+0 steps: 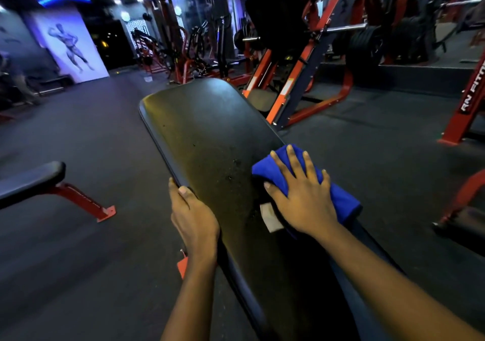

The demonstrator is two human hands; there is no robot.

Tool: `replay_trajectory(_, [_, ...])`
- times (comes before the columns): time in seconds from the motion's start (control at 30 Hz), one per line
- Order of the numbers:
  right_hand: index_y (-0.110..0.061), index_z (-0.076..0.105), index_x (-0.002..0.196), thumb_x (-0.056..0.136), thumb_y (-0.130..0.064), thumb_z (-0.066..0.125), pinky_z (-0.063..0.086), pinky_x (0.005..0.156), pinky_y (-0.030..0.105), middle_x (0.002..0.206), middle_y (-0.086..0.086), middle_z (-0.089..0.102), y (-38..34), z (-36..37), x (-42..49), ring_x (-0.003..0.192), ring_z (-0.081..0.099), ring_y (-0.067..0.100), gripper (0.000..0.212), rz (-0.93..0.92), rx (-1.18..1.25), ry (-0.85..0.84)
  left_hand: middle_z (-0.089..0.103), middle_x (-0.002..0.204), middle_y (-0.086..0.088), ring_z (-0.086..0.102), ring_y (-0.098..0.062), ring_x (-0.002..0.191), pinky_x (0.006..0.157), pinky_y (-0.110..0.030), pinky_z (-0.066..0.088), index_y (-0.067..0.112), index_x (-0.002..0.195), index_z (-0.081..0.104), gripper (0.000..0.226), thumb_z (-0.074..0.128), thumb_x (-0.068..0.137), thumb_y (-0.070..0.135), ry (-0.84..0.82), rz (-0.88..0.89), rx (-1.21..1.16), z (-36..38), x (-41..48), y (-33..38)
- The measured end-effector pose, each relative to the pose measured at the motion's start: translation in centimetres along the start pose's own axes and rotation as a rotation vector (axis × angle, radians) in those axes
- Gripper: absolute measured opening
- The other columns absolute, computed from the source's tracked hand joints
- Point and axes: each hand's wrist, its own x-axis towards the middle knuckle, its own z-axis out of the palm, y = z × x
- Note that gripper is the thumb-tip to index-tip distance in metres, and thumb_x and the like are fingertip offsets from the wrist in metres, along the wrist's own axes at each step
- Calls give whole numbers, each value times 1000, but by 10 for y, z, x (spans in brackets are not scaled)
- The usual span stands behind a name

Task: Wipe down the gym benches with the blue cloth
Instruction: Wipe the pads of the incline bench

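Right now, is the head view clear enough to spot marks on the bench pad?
Head view: dim room, yet a soft sheen on the bench pad shows specks beside the blue cloth; the right hand and left hand are sharp; far machines blur; the wide lens bends the edges.

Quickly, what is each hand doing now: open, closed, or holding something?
Left hand: closed, gripping the bench edge.
Right hand: open, fingers straight, pressing on the cloth.
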Motion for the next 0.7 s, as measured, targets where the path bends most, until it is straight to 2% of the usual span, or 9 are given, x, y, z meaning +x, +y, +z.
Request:
replay_trajectory(0.03, [-49, -11, 151, 91, -73, 12, 8, 117, 61, 163, -11, -17, -7, 0, 18, 151, -10, 24, 69, 2, 10, 7, 58, 113, 11, 52, -6, 91, 84, -24, 35, 21, 152, 31, 46, 24, 107, 32, 0, -5, -9, -2, 1, 1])
replay_trajectory(0.1, [-49, -6, 152, 94, -70, 19, 9, 117, 61, 164, -10, -13, -18, -3, 51, 152, -7, 25, 66, 0, 49, -3, 53, 85, 13, 46, 0, 69, 62, -25, 35, 19, 146, 36, 42, 25, 107, 30, -25, -17, -14, -5, 0, 4])
replay_trajectory(0.2, [-47, -4, 153, 95, -69, 21, 8, 117, 61, 164, -10, -12, -26, -6, 71, 152, -6, 24, 66, 5, 59, -16, 53, 79, -2, 50, -17, 68, 55, -32, 34, 12, 123, 41, 30, 25, 107, 31, -35, -13, -7, -6, 14, 9])
replay_trajectory(0.27, [-46, -5, 153, 93, -71, 16, 5, 118, 60, 164, -10, -13, -26, -5, 57, 152, -9, 22, 68, 0, 44, -7, 57, 90, -8, 51, -26, 80, 65, -36, 34, 10, 123, 40, 33, 24, 107, 34, -26, -1, 1, -5, 42, 17])
replay_trajectory(0.37, [-47, -10, 152, 85, -75, 2, 2, 119, 57, 162, -14, -18, -26, -1, 16, 151, -14, 18, 74, -46, -15, 15, 57, 123, -20, 53, -38, 112, 89, -43, 39, 15, 140, 35, 46, 20, 106, 41, -67, 26, 31, 2, 85, 29])
replay_trajectory(0.43, [-49, -15, 150, 83, -75, -1, 1, 120, 56, 161, -16, -21, -27, 1, -1, 150, -17, 16, 73, -53, -38, -2, 53, 134, -21, 50, -41, 122, 99, -47, 39, 20, 148, 28, 50, 20, 105, 43, -78, 50, 37, 7, 97, 28])
replay_trajectory(0.53, [-52, -13, 150, 84, -76, 2, 4, 118, 57, 162, -16, -19, -32, 1, 14, 151, -15, 18, 72, -26, -21, -2, 50, 140, -20, 46, -39, 128, 105, -46, 37, 25, 152, 26, 51, 21, 105, 44, -58, 71, 7, 12, 96, 19])
replay_trajectory(0.7, [-51, 2, 152, 94, -68, 25, 9, 117, 60, 164, -12, -8, -55, -6, 99, 152, -6, 21, 65, -17, 53, 17, 47, 145, -14, 43, -33, 132, 106, -42, 33, 26, 153, 25, 50, 20, 105, 43, -59, 82, -55, 10, 96, 15])
